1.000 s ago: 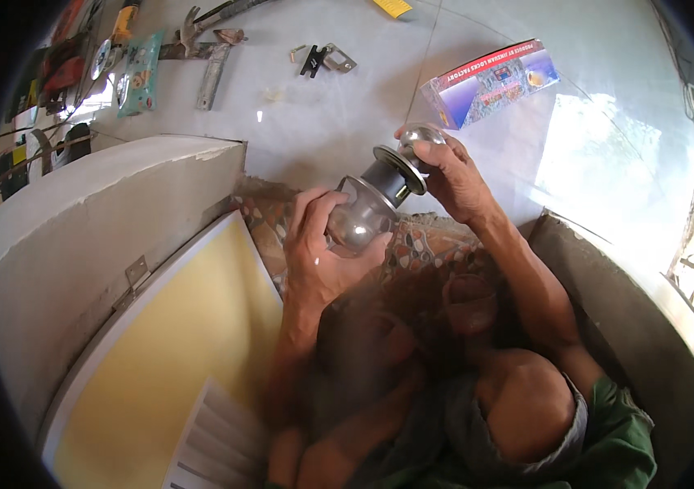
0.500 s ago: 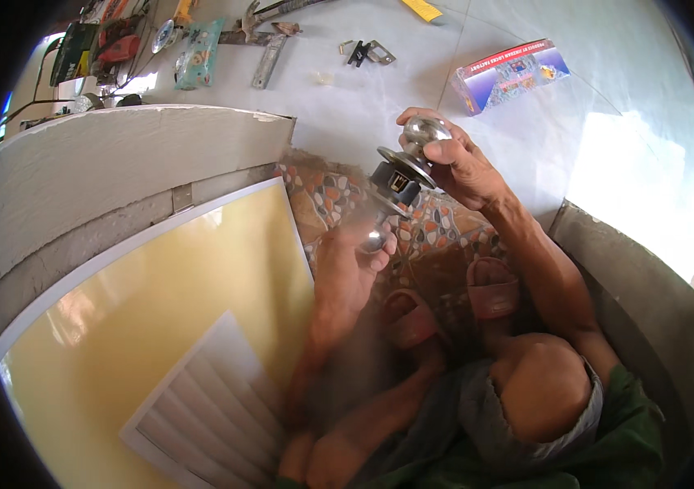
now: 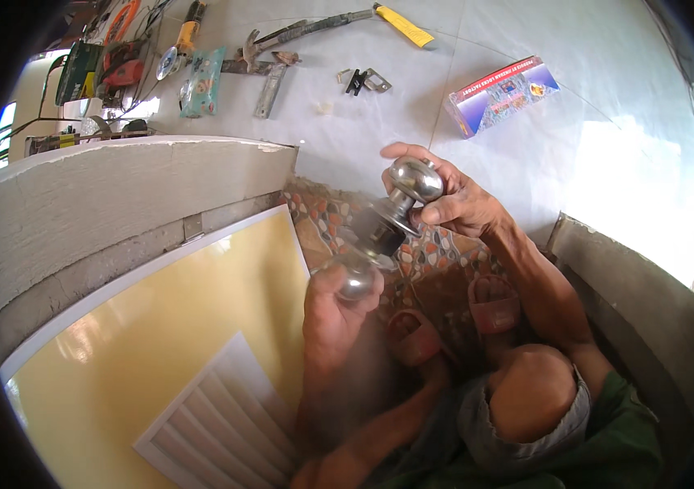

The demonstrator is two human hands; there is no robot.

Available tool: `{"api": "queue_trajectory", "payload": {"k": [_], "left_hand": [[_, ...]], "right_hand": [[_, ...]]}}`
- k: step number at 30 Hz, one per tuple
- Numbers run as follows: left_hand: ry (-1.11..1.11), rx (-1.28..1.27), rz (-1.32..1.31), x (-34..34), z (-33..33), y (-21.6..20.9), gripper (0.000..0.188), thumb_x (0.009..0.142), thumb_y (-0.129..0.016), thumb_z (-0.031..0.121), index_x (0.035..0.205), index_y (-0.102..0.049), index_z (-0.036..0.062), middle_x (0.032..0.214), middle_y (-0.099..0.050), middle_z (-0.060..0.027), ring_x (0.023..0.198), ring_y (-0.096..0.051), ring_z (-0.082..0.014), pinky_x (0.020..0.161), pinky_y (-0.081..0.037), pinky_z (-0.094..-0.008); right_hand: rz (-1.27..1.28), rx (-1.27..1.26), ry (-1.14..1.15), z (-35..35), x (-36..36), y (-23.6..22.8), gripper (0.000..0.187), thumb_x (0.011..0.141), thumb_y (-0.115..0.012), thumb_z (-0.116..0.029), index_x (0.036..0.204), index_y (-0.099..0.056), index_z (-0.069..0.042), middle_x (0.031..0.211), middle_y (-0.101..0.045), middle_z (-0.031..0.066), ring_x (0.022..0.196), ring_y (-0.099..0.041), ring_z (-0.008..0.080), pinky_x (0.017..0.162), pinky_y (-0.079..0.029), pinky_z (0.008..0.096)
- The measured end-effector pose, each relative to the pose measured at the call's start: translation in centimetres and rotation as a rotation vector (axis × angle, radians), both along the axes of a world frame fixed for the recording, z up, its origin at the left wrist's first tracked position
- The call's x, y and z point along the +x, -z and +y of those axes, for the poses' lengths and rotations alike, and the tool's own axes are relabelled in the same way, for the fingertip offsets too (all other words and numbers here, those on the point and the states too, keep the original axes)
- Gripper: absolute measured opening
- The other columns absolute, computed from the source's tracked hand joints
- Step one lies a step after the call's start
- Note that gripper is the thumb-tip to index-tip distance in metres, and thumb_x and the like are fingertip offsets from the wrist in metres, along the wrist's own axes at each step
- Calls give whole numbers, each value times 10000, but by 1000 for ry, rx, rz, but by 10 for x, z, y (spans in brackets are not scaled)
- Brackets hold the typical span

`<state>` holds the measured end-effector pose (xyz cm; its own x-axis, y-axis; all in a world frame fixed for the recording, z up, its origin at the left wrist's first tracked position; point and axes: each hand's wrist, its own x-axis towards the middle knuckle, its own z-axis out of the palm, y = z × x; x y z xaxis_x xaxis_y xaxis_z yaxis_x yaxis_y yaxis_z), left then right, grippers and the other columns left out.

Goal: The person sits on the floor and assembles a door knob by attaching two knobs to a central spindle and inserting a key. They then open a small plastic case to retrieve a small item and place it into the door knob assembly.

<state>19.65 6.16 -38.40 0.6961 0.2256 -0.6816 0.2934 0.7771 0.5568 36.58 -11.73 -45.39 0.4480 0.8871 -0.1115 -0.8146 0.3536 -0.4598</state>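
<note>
Between my two hands hangs a silver door knob lock (image 3: 383,228), tilted, with a round knob at each end and round plates around its dark middle. My right hand (image 3: 461,196) grips the upper knob, thumb on its near side and forefinger reaching past it. My left hand (image 3: 335,303) has its fingers around the lower knob, which is slightly smeared by motion. Below the lock is a pebble-patterned tile floor (image 3: 314,213). To the left lies a pale yellow door panel (image 3: 143,326) with a white louvered vent (image 3: 216,416) in it.
Up on the pale tiled floor lie a printed box (image 3: 503,96), small latch parts (image 3: 367,81), a hammer (image 3: 302,31), a yellow tube-like pack (image 3: 404,26) and a teal packet (image 3: 203,81). Power tools (image 3: 119,61) and cords crowd the far left. Low walls (image 3: 143,175) stand at both sides.
The lock has come nearer and turned, its lower knob swinging left and down with my left hand. My right hand has moved slightly down, still on the upper knob. The view has shifted a little.
</note>
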Motion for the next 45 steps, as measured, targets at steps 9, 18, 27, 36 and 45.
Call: {"api": "queue_trajectory", "payload": {"k": [9, 18, 27, 36, 45], "left_hand": [[232, 681, 50, -10, -3, -9, 455, 752, -789, 15, 1158, -587, -28, 1011, -644, -105, 892, -622, -141, 773, -530, -284], [322, 1303, -95, -22, -9, -1, 658, 644, -886, 5, 1216, -566, -49, 1264, -487, -118, 1030, -604, -211, 803, -571, -330], [119, 1540, -74, -30, -13, 5, 708, 553, -945, 206, 1165, -647, 14, 1201, -571, -141, 1030, -617, -285, 824, -554, -401], [100, 1745, -88, -17, -27, 55, 717, 680, -900, 430, 1202, -641, 11, 1192, -594, -176, 1058, -615, -330, 852, -537, -421], [574, 1561, -183, 3, -37, 96, 606, 775, -847, 293, 1269, -627, 21, 1229, -600, -179, 1116, -603, -357, 921, -514, -450]], "right_hand": [[168, -27, 0, 14, -26, 24, 823, 775, -741, 65, 1488, -383, -142, 1284, -568, 77, 1217, -557, 185, 940, -521, 313], [351, -68, 108, 33, -46, 6, 576, 916, -702, -91, 1429, -441, -117, 1346, -559, 65, 1269, -521, 215, 1086, -433, 411], [444, 56, 155, 44, -80, 1, 667, 944, -700, -350, 1453, -401, -40, 1431, -518, 127, 1290, -539, 255, 1082, -456, 419], [488, -219, -112, 26, -96, -22, 766, 856, -775, -83, 1501, -363, -91, 1411, -509, 89, 1215, -572, 222, 988, -512, 406], [441, -520, 152, -10, -89, 39, 748, 824, -745, -49, 1471, -377, -124, 1295, -562, 39, 1138, -578, 190, 886, -533, 400]]}}
